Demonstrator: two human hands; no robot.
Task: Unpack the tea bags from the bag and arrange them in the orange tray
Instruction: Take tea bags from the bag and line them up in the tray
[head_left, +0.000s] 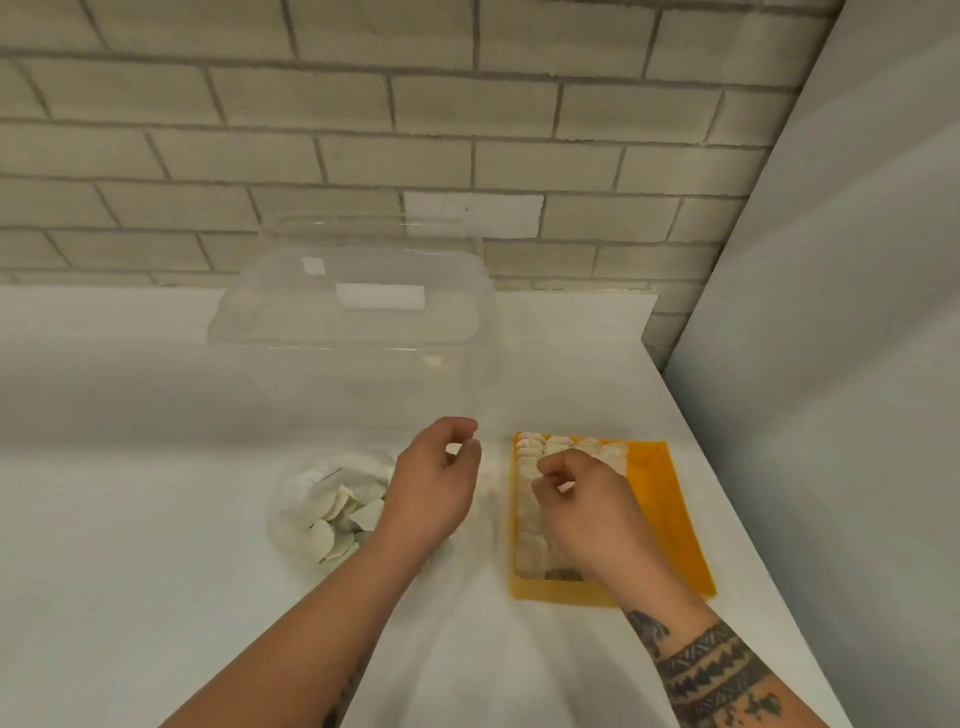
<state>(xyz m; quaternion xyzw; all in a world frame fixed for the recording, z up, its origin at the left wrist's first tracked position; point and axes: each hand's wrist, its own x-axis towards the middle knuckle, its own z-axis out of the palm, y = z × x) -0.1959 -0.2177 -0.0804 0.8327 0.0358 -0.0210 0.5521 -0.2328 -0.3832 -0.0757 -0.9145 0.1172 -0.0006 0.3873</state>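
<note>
While the orange tray (670, 525) on the right holds rows of tea bags (530, 499) along its left and far sides, many remain in the clear bag (332, 512) left of it, the right hand (592, 512) curling over the rows and the left hand (436, 483) hanging loosely curled, neither visibly pinching anything.

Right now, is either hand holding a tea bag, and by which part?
It cannot be told. The left hand is pinched beside the orange tray; the right hand curls over the tea bags there, hiding any grip.
</note>
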